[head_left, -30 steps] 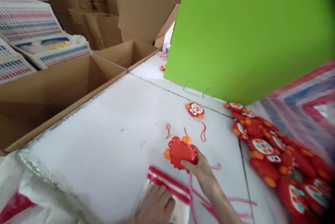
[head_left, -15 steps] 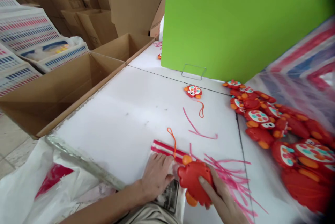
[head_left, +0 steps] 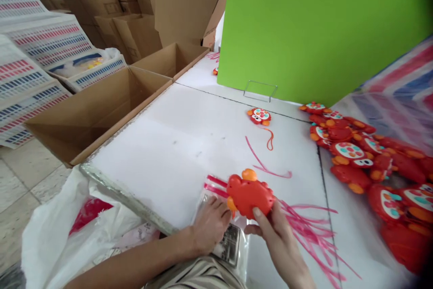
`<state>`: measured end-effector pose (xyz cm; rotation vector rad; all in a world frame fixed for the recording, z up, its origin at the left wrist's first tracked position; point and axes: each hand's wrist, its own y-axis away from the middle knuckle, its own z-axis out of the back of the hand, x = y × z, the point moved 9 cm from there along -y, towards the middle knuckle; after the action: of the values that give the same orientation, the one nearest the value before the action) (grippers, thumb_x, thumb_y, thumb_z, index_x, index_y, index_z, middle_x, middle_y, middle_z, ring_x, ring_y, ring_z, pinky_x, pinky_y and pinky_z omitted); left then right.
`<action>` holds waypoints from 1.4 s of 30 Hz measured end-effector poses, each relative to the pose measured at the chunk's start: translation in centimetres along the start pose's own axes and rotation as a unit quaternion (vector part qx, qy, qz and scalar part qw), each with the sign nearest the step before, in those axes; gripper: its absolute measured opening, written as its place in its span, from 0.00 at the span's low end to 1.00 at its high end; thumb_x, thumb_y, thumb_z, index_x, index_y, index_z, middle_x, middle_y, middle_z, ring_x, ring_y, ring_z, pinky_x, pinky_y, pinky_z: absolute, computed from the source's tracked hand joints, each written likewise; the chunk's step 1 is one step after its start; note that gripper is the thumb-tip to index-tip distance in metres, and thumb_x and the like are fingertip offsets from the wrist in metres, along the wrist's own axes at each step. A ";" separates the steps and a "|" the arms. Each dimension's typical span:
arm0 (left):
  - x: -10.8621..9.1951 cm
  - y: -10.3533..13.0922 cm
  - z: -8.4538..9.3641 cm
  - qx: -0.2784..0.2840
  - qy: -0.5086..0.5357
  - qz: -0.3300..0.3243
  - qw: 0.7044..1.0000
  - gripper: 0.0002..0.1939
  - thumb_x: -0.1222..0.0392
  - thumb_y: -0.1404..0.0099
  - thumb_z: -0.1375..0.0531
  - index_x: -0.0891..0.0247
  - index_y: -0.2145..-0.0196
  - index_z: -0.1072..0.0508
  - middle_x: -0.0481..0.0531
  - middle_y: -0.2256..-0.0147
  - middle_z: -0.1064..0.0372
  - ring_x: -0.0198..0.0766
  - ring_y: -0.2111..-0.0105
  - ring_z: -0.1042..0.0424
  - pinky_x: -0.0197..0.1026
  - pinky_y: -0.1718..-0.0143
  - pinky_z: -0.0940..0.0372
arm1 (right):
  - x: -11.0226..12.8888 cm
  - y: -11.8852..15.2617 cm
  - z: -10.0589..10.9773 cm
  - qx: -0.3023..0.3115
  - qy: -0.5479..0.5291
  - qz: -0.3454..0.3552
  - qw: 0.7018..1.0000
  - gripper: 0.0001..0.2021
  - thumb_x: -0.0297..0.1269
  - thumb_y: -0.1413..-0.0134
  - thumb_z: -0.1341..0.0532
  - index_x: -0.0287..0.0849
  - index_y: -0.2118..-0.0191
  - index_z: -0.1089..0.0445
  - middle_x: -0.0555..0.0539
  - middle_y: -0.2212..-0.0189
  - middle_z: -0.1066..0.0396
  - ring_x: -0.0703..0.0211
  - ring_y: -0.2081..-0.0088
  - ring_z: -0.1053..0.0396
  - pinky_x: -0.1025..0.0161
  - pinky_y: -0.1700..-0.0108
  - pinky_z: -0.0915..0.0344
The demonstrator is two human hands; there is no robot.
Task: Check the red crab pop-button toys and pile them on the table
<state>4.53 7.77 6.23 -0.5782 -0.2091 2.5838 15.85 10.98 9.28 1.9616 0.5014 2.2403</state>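
My right hand (head_left: 279, 241) holds a red plastic crab-like toy (head_left: 250, 194) with orange feet, its plain red back turned up. My thumb lies on the back and the fingers are under its right edge. Close to the toy's left side, my left hand (head_left: 211, 226) has its fingers curled on a clear plastic bag (head_left: 241, 253) with pink-red stripes (head_left: 216, 185) at its top. A dark printed picture shows on the bag. The left fingertips are partly hidden. A bit of orange cord shows below the toy.
Pink strips (head_left: 314, 230) lie right of my hands. Farther off is another toy (head_left: 260, 116) with an orange cord loop (head_left: 269, 140). Several red toys (head_left: 352, 153) are heaped at right. A green board (head_left: 304, 27) stands behind, and an open cardboard box (head_left: 101, 117) is left of the white table (head_left: 152, 144).
The toy in my right hand has moved up and turned, lying more sideways over the bag's top. Its orange cord loop has dropped mostly out of sight. The view has shifted slightly left.
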 end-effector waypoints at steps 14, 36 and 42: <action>5.8 0.9 7.4 -0.108 0.203 0.206 0.951 0.09 0.60 0.33 0.50 0.64 0.61 0.31 0.53 0.66 0.30 0.38 0.65 0.34 0.40 0.62 0.40 | -0.4 -0.2 -0.2 -0.022 0.334 0.175 0.926 0.27 0.47 0.40 0.51 0.32 0.43 0.41 0.42 0.73 0.24 0.56 0.78 0.28 0.64 0.74 0.31; 5.9 -1.1 1.7 -0.001 0.568 0.347 0.746 0.13 0.53 0.44 0.44 0.68 0.71 0.30 0.53 0.74 0.30 0.38 0.73 0.31 0.37 0.71 0.37 | 2.5 0.2 -4.2 0.074 0.465 0.287 0.834 0.07 0.35 0.41 0.44 0.45 0.68 0.30 0.49 0.71 0.29 0.56 0.67 0.31 0.61 0.64 0.36; 5.7 -0.3 0.8 0.029 0.581 0.340 0.739 0.12 0.57 0.44 0.45 0.69 0.72 0.28 0.50 0.76 0.34 0.34 0.75 0.37 0.35 0.73 0.43 | 3.1 -0.7 -5.3 0.008 0.432 0.310 0.847 0.07 0.32 0.41 0.46 0.43 0.66 0.31 0.47 0.71 0.29 0.55 0.66 0.33 0.60 0.63 0.38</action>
<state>-0.21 10.70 4.99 -2.4190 0.6091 2.2034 10.11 11.73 11.36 1.0622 -0.1070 3.4968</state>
